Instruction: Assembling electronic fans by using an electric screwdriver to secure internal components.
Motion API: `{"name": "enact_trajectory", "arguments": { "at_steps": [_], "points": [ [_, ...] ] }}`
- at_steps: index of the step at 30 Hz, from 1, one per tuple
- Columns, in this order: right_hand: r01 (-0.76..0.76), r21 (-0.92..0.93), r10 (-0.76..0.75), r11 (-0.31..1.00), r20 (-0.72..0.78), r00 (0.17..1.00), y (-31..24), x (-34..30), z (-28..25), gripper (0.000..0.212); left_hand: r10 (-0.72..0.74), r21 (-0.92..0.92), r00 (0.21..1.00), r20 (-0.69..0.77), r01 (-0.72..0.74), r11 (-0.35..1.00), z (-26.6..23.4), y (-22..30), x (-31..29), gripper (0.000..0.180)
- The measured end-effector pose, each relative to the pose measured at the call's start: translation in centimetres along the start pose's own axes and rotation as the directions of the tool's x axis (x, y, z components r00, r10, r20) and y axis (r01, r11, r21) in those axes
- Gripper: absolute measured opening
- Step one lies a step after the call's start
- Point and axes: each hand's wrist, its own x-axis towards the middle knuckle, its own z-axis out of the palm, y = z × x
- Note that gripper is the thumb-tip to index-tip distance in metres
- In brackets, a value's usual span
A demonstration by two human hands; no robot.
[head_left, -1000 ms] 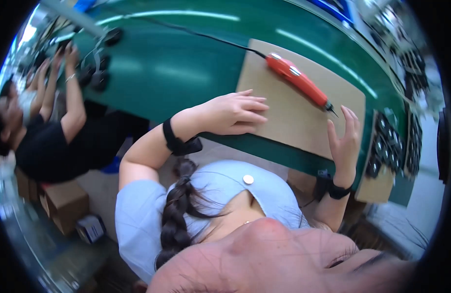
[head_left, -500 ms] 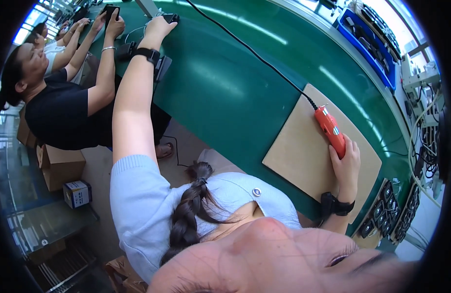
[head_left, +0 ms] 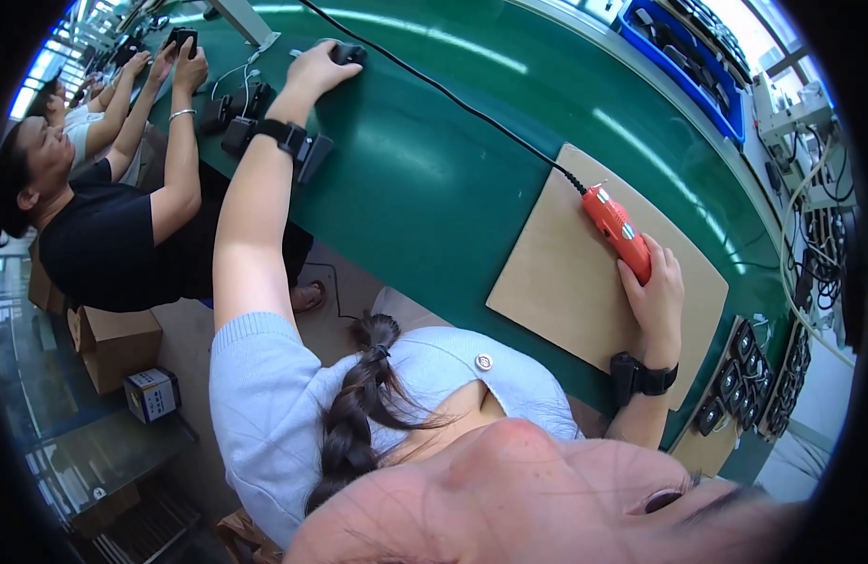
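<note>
My left arm stretches far across the bench, and my left hand (head_left: 317, 73) is closed around a small black device (head_left: 348, 54), partly hidden by the fingers. The device's exact kind does not show. On the right, my right hand (head_left: 662, 288) wraps around the lower end of a red electric screwdriver (head_left: 618, 229). The screwdriver lies tilted above a brown cardboard sheet (head_left: 547, 273), its corded end pointing away from me. A black cable (head_left: 472, 111) runs from it toward the far side.
Green bench matting (head_left: 396, 179) lies under everything. Black blocky units with white cables (head_left: 229, 117) sit beside my left forearm. A blue bin (head_left: 697, 75) stands far right, and black parts in rows (head_left: 735, 381) lie near right. A co-worker (head_left: 105, 226) sits at left holding a black item.
My left hand has drawn the black device rightward and slightly closer over the bench. My right hand keeps its hold on the screwdriver. The whole view has shifted a little.
</note>
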Motion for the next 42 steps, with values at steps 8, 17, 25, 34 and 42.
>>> {"name": "enact_trajectory", "arguments": {
  "at_steps": [8,17,25,34,42],
  "points": [
    [-0.005,0.108,0.018,0.994,-0.119,0.993,0.6,-0.7,0.2,0.039,0.540,-0.397,0.841,0.029,-0.486,0.778,-0.6,16.3,-19.9,0.071],
    [0.313,0.889,0.078,0.334,-0.356,0.931,-4.4,0.5,-4.2,0.032,0.715,-0.497,0.690,-0.111,-0.662,0.562,3.2,21.5,-27.5,0.068],
    [0.298,0.955,0.208,0.003,-0.292,0.934,-7.4,2.0,-3.2,0.027,0.692,-0.424,0.704,-0.161,-0.683,0.595,4.3,22.1,-29.8,0.065],
    [0.307,0.950,0.222,-0.058,-0.288,0.932,-7.9,2.5,-0.7,0.029,0.678,-0.439,0.720,-0.146,-0.661,0.608,4.6,22.3,-29.5,0.059],
    [0.300,0.952,0.194,-0.068,-0.282,0.940,-8.3,2.6,-0.3,0.030,0.669,-0.454,0.725,-0.162,-0.657,0.602,4.5,22.0,-29.2,0.058]
  ]
}}
